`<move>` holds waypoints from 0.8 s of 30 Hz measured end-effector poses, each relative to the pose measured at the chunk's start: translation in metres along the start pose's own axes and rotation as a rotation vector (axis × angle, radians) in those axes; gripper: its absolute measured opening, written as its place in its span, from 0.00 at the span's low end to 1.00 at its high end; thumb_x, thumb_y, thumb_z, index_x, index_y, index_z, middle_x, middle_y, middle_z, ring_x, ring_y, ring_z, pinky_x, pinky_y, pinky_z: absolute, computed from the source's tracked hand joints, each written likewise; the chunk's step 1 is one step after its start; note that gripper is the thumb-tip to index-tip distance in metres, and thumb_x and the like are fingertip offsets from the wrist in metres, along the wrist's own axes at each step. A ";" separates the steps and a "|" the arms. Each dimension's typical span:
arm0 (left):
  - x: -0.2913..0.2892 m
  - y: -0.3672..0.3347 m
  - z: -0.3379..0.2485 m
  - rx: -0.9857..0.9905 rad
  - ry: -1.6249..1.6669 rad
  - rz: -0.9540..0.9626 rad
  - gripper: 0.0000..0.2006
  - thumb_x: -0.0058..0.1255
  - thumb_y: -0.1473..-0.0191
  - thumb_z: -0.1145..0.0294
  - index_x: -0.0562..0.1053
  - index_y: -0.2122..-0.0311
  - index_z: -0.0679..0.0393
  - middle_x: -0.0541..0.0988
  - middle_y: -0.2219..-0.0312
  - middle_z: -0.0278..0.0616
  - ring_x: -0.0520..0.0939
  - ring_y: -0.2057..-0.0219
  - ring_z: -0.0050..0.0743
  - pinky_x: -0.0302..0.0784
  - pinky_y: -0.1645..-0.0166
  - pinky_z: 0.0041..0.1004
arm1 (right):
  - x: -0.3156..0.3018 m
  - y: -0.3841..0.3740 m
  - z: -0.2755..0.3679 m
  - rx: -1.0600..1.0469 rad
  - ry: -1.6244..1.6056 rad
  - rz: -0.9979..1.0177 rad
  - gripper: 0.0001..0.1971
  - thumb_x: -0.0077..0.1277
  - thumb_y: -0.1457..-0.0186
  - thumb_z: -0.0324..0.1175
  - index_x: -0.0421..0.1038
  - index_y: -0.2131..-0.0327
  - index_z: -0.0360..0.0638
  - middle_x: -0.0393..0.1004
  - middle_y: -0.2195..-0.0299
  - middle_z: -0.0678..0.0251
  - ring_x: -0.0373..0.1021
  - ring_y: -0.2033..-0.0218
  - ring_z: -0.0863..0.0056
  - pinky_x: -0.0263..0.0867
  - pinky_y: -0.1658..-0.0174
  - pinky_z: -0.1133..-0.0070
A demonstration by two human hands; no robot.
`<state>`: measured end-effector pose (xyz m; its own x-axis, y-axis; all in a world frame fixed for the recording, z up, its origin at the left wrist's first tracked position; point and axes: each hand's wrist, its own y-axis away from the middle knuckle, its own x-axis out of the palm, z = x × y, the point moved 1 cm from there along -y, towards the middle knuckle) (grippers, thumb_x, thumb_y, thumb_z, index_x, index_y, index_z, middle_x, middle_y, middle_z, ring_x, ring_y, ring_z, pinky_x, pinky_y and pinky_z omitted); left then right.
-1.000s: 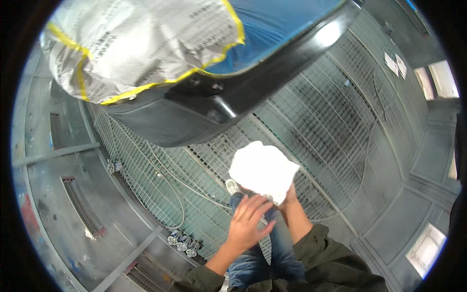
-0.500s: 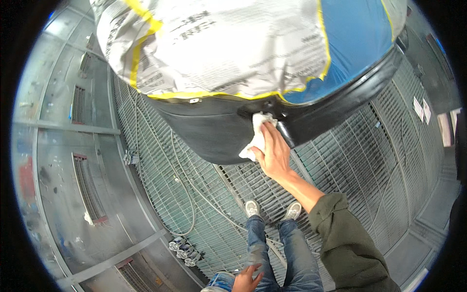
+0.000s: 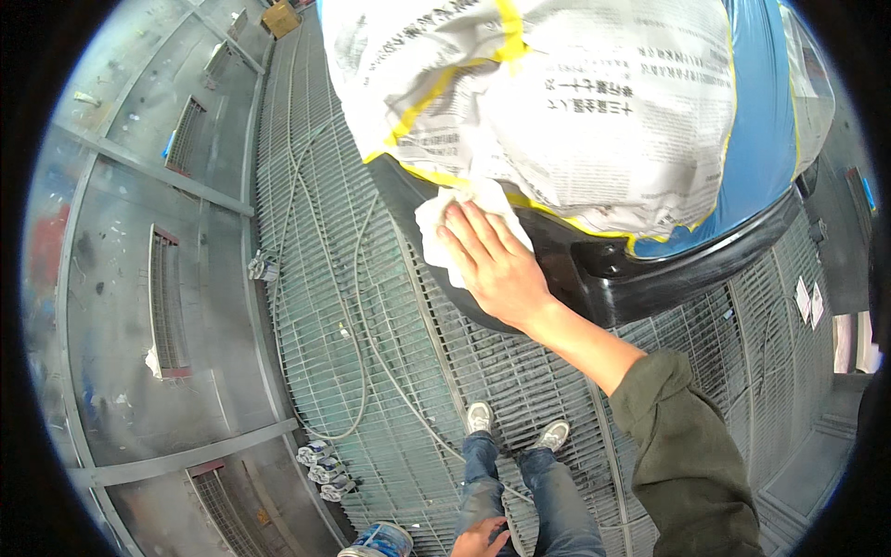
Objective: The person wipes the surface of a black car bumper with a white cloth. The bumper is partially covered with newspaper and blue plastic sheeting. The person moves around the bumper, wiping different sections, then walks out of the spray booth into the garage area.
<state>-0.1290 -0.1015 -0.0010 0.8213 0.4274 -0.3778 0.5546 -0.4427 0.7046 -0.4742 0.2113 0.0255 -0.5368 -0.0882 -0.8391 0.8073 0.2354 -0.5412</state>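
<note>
White cloth [image 3: 432,223] lies under the person's flattened right hand [image 3: 509,278] against a black panel [image 3: 554,265]. The left hand [image 3: 481,538] hangs by the jeans [image 3: 566,506]; its grip cannot be told.

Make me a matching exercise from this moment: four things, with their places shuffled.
Things
1. white cloth
2. left hand
3. blue sheet
4. cardboard box

Places
A. near the picture's lower edge, by the jeans
B. near the picture's top edge, left of centre
C. under the right hand, at the black panel
D. right of the printed paper

Pairs: 1-C, 2-A, 3-D, 4-B
</note>
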 end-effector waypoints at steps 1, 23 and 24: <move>-0.008 -0.001 -0.010 -0.015 0.000 0.020 0.20 0.51 0.39 0.57 0.71 0.46 0.56 0.81 0.57 0.53 0.82 0.60 0.60 0.78 0.57 0.47 | 0.005 -0.017 0.001 -0.024 0.032 -0.026 0.27 0.42 0.42 0.35 0.64 0.40 0.33 0.60 0.36 0.51 0.57 0.35 0.56 0.52 0.33 0.64; 0.009 -0.009 -0.020 0.064 -0.019 0.064 0.18 0.53 0.42 0.60 0.75 0.49 0.55 0.82 0.63 0.51 0.83 0.66 0.53 0.77 0.62 0.44 | -0.047 0.135 -0.086 0.051 -0.004 -0.044 0.23 0.47 0.45 0.35 0.71 0.46 0.40 0.70 0.44 0.59 0.65 0.40 0.62 0.58 0.35 0.63; -0.002 -0.010 -0.021 0.077 0.005 0.079 0.18 0.53 0.43 0.60 0.75 0.49 0.56 0.82 0.62 0.52 0.83 0.65 0.54 0.77 0.61 0.45 | -0.044 0.142 -0.084 0.075 0.012 -0.047 0.23 0.48 0.47 0.34 0.72 0.47 0.40 0.71 0.46 0.59 0.66 0.41 0.61 0.58 0.35 0.63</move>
<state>-0.1390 -0.0808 0.0049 0.8623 0.3925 -0.3201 0.4970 -0.5343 0.6837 -0.3570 0.3299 -0.0098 -0.5767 -0.0858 -0.8125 0.7973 0.1580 -0.5826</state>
